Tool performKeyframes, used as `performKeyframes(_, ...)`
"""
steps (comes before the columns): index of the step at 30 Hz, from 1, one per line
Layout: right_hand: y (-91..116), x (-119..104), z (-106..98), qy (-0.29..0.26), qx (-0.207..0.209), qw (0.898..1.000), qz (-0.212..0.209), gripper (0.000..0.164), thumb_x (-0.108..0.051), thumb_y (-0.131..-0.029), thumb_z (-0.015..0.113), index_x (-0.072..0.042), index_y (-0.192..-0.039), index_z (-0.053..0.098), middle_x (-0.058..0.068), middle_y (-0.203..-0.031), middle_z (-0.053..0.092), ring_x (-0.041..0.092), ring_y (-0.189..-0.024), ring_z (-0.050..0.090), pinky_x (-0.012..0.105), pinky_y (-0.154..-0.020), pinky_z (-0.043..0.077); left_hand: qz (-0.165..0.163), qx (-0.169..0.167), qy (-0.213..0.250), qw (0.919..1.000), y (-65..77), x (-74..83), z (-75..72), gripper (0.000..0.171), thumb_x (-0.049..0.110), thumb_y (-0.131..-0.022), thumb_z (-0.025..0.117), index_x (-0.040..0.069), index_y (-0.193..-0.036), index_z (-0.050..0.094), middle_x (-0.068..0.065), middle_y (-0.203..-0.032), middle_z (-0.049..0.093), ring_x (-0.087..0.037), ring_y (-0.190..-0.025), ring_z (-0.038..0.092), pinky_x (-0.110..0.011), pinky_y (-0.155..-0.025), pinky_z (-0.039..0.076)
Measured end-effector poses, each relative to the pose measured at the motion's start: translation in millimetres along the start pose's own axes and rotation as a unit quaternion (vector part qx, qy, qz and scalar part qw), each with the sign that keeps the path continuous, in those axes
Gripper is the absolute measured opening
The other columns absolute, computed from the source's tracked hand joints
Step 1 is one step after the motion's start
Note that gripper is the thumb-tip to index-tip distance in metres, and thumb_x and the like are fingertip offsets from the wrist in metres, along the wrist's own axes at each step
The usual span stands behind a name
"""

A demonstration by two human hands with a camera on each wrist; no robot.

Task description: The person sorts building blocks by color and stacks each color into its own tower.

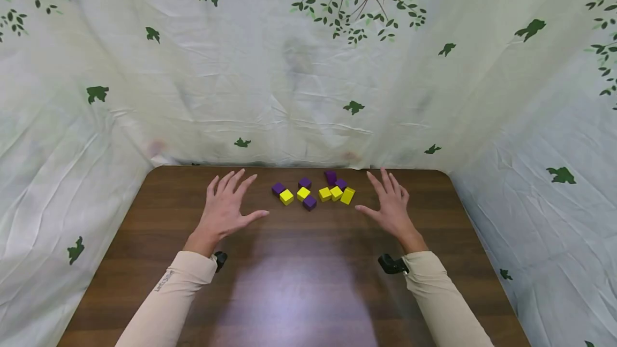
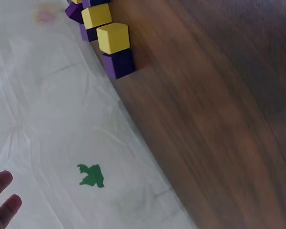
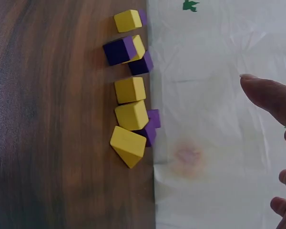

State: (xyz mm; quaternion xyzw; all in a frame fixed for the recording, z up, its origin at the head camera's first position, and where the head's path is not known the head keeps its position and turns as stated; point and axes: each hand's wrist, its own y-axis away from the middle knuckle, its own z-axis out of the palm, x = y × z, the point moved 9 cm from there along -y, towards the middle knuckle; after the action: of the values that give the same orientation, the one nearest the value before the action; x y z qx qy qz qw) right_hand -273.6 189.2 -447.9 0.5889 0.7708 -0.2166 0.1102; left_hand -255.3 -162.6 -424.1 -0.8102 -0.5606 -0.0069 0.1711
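My left hand (image 1: pixel 225 209) is held with fingers spread to the left of a group of small blocks, holding nothing. On the other side my right hand (image 1: pixel 391 206) has its fingers apart too, its thumb close to a yellow block (image 1: pixel 347 196) at the group's right end. Several yellow and purple blocks lie in a loose row near the table's far edge. At the left end a yellow block (image 2: pixel 113 38) sits against a purple block (image 2: pixel 118 64). In the right wrist view, a purple block (image 3: pixel 119 51) overlaps a yellow one.
The brown wooden table (image 1: pixel 299 283) has rounded far corners. A white cloth (image 1: pixel 270 68) printed with green leaves and branches hangs behind it and along both sides. Dark wrist cameras (image 1: pixel 392 264) sit at the cuffs of the light sleeves (image 1: pixel 441 293).
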Motion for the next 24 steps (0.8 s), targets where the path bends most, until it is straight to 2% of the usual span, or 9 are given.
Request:
performKeyframes(4, -2.7, -3.0, 4.6, -0.007, 0.011, 1.0, -0.015, 0.086, -0.037, -0.081, 0.077, -0.014, -0.15, 0.032, 0.017, -0.158, 0.014, 0.044, -0.14, 0.016, 0.068, -0.103, 0.013, 0.004, 0.012, 0.008, 0.9999, -2.6, 5.4, 8.8, 0.089, 0.065, -0.074, 0.067, 0.016, -0.144, 0.042, -0.017, -0.148, 0.036, -0.038, -0.135, 0.03, -0.058, -0.11, 0.016)
performKeyframes(9, -7.8, -10.7, 12.3, -0.035, 0.031, 0.998, -0.031, 0.082, -0.031, -0.078, 0.08, -0.012, -0.147, 0.039, 0.018, -0.155, 0.024, 0.045, -0.134, 0.026, 0.067, -0.101, 0.018, 0.005, 0.032, 0.044, 0.9985, -6.7, 12.0, 24.0, 0.085, 0.061, -0.075, 0.068, 0.015, -0.142, 0.044, -0.017, -0.143, 0.041, -0.038, -0.13, 0.036, -0.058, -0.105, 0.024)
performKeyframes(13, -13.9, -15.7, 25.1, -0.061, 0.043, 0.996, -0.053, 0.077, -0.027, -0.077, 0.082, -0.009, -0.142, 0.044, 0.019, -0.148, 0.035, 0.045, -0.127, 0.035, 0.064, -0.098, 0.025, -0.004, 0.034, 0.071, 0.9969, -11.9, 17.6, 44.1, 0.082, 0.059, -0.077, 0.069, 0.014, -0.141, 0.046, -0.016, -0.139, 0.046, -0.038, -0.126, 0.041, -0.058, -0.101, 0.031)
performKeyframes(16, -18.3, -16.8, 40.5, -0.077, 0.042, 0.994, -0.069, 0.072, -0.021, -0.077, 0.082, -0.006, -0.139, 0.048, 0.019, -0.141, 0.042, 0.044, -0.122, 0.04, 0.063, -0.095, 0.029, -0.012, 0.02, 0.088, 0.9958, -17.0, 24.8, 61.8, 0.08, 0.058, -0.078, 0.069, 0.012, -0.14, 0.048, -0.015, -0.136, 0.049, -0.037, -0.124, 0.044, -0.057, -0.1, 0.034)
performKeyframes(21, -27.1, -19.6, 74.5, -0.114, 0.009, 0.99, -0.082, 0.062, -0.013, -0.079, 0.079, -0.003, -0.134, 0.053, 0.018, -0.133, 0.049, 0.04, -0.12, 0.045, 0.059, -0.1, 0.033, -0.05, -0.018, 0.128, 0.9903, -27.2, 37.4, 93.3, 0.077, 0.058, -0.08, 0.068, 0.01, -0.138, 0.05, -0.014, -0.134, 0.053, -0.036, -0.122, 0.047, -0.054, -0.1, 0.038)
performKeyframes(24, -32.9, -25.5, 94.6, -0.153, -0.016, 0.983, -0.098, 0.055, -0.007, -0.08, 0.078, 0.001, -0.13, 0.055, 0.019, -0.13, 0.052, 0.038, -0.118, 0.05, 0.053, -0.099, 0.039, -0.099, -0.031, 0.185, 0.9773, -32.7, 41.0, 110.2, 0.074, 0.056, -0.081, 0.069, 0.009, -0.135, 0.053, -0.013, -0.133, 0.056, -0.034, -0.12, 0.05, -0.051, -0.099, 0.041)
